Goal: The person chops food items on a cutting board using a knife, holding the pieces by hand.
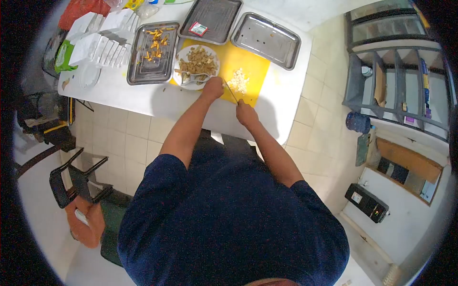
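My left hand (213,88) is closed around a shiny metal utensil (194,75). Its far end lies over a white plate (180,56) heaped with chopped brown food (200,61). I cannot make out whether it is a spoon, a fork or tongs. In my right hand (246,113) is a knife (232,92), with the blade angled up and left toward my left hand. Beyond the blade, a small pile of chopped pale pieces (239,81) rests on the yellow cutting board (259,71). The plate overlaps the board's left part.
A metal tray (135,71) with orange-brown strips stands left of the plate. Behind are a dark tray (219,14) holding a small red-edged packet (198,29) and another tray (281,45) with a few bits. Stacked white boxes (102,45) fill the white table's (129,97) left end.
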Demonstrator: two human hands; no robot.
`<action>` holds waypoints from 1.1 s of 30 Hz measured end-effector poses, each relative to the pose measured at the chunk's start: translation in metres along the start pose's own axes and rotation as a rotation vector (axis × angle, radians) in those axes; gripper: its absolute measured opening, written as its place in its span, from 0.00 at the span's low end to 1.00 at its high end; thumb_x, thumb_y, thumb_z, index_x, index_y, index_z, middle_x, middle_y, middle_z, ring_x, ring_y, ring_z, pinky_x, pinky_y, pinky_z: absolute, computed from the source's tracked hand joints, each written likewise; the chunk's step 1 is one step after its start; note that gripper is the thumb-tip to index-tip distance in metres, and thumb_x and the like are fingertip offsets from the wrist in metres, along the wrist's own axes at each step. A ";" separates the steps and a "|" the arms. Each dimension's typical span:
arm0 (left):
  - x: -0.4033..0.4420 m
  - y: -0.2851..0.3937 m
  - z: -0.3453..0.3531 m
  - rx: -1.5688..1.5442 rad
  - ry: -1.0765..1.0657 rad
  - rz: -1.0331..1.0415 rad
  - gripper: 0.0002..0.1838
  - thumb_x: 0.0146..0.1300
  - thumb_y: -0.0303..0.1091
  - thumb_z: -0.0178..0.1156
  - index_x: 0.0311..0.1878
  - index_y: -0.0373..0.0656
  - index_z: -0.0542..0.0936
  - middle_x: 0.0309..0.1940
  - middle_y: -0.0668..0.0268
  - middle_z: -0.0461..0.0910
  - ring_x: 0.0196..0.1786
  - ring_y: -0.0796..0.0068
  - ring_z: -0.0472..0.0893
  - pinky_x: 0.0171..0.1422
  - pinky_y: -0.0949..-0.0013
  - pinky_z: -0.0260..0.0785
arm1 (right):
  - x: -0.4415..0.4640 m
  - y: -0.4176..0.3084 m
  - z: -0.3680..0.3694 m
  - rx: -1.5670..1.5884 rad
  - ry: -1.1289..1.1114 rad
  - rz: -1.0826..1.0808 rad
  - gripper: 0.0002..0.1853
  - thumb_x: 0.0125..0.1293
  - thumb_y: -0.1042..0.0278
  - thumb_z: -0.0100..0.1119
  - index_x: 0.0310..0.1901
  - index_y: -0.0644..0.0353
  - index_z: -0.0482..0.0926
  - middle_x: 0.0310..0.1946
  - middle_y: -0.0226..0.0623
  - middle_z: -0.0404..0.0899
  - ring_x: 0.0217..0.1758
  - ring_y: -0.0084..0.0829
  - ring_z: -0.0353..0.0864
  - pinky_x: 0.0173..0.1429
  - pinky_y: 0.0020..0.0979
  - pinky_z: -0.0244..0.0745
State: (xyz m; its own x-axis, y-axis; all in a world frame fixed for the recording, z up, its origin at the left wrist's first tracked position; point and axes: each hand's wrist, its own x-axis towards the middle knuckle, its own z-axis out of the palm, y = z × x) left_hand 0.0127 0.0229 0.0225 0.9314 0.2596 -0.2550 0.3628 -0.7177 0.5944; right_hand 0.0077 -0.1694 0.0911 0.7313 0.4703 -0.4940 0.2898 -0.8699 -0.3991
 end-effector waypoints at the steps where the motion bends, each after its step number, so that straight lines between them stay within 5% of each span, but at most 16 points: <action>1: 0.001 -0.002 0.001 0.016 0.007 0.031 0.06 0.45 0.28 0.56 0.27 0.36 0.77 0.30 0.48 0.77 0.38 0.49 0.78 0.43 0.53 0.70 | 0.001 0.000 -0.001 0.002 -0.003 0.000 0.13 0.63 0.63 0.45 0.41 0.65 0.67 0.30 0.60 0.76 0.36 0.58 0.77 0.42 0.53 0.71; 12: 0.002 -0.008 0.011 0.053 0.060 0.090 0.10 0.45 0.27 0.59 0.33 0.36 0.73 0.30 0.47 0.76 0.37 0.47 0.77 0.40 0.50 0.69 | -0.026 -0.008 -0.007 0.069 -0.048 -0.001 0.15 0.63 0.64 0.42 0.47 0.65 0.68 0.39 0.61 0.75 0.42 0.57 0.76 0.48 0.53 0.70; 21: 0.008 -0.009 0.010 0.096 -0.090 0.097 0.12 0.44 0.28 0.60 0.34 0.36 0.73 0.29 0.48 0.76 0.38 0.48 0.77 0.41 0.51 0.71 | -0.009 0.002 0.003 0.013 -0.070 0.062 0.16 0.62 0.65 0.42 0.46 0.67 0.67 0.35 0.61 0.76 0.41 0.58 0.76 0.46 0.53 0.70; 33: -0.006 0.005 -0.003 0.173 -0.150 0.264 0.12 0.52 0.25 0.51 0.40 0.37 0.76 0.36 0.49 0.77 0.42 0.51 0.78 0.47 0.54 0.71 | -0.030 -0.004 0.010 0.063 -0.141 0.182 0.20 0.60 0.64 0.50 0.48 0.72 0.63 0.38 0.65 0.75 0.45 0.59 0.75 0.50 0.50 0.70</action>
State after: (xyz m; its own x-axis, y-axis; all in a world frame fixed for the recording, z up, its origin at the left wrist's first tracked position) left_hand 0.0094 0.0202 0.0295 0.9732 -0.0384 -0.2266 0.0875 -0.8496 0.5201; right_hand -0.0220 -0.1782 0.0999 0.6735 0.3262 -0.6633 0.1182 -0.9333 -0.3390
